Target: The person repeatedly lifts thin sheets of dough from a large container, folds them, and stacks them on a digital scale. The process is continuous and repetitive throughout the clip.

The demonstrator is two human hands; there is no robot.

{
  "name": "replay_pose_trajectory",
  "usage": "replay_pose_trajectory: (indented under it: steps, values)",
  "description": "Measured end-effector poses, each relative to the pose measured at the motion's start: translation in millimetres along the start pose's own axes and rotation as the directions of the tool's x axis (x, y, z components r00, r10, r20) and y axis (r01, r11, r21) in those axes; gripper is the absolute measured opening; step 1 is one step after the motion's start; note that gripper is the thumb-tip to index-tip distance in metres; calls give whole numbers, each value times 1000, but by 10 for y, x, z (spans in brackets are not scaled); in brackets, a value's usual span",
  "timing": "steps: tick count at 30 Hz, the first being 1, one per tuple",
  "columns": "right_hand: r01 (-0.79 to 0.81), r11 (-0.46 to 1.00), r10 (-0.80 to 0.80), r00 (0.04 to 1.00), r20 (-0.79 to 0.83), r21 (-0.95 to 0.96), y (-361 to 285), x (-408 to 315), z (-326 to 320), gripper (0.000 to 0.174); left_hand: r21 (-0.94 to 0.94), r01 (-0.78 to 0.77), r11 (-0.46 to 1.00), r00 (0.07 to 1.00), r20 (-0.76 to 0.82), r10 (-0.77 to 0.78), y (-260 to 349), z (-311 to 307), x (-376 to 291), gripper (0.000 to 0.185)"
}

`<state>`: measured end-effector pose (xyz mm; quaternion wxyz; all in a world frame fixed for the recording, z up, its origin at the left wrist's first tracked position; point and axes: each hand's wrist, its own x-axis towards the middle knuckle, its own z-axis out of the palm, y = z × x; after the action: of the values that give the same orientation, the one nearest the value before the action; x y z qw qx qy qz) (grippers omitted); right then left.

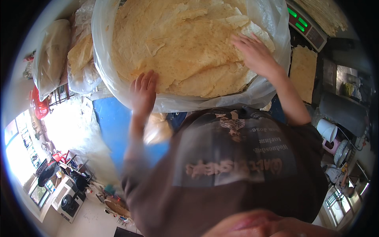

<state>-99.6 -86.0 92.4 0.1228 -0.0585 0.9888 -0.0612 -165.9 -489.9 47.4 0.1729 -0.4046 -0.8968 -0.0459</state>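
Observation:
A large translucent plastic bag (103, 56) stands wide at the mouth before me, filled with thin tan brittle sheets (189, 47) that look like a dried food. My left hand (144, 93) lies at the near left edge of the sheets, its fingertips on them and its palm over the bag's rim. On the right, my right hand (256, 54) rests with spread fingers on the sheets, beside a paler, whitish piece (260, 34). Neither hand is closed around anything. How deep the sheets go inside the bag is hidden.
A digital scale (308, 26) with lit green digits stands at the upper right, near a flat tan sheet (303, 74). Filled plastic bags (51, 56) are at the left. A blue surface (111, 118) lies below the bag. At the far right is another person (337, 176).

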Motion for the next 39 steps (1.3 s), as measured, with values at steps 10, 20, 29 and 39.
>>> replay_pose_trajectory:
  steps: [10, 20, 29, 39]
  values:
    - [328, 746, -58, 899, -434, 580, -1887, 521, 596, 72, 48, 64, 997, 996, -71, -61, 181, -493, 421, 31]
    - [-25, -460, 517, 805, 290, 888, -1626, 648, 729, 63, -440, 491, 752, 857, 86, -508, -195, 163, 709, 71]
    - [97, 829, -96, 995, -32, 551, -1905, 695, 773, 49, -384, 566, 729, 823, 297, -483, -504, 326, 716, 77]
    - [135, 732, 27, 974, -226, 668, -2134, 637, 903, 65, -692, 722, -8, 603, 634, -485, -561, 62, 969, 36]
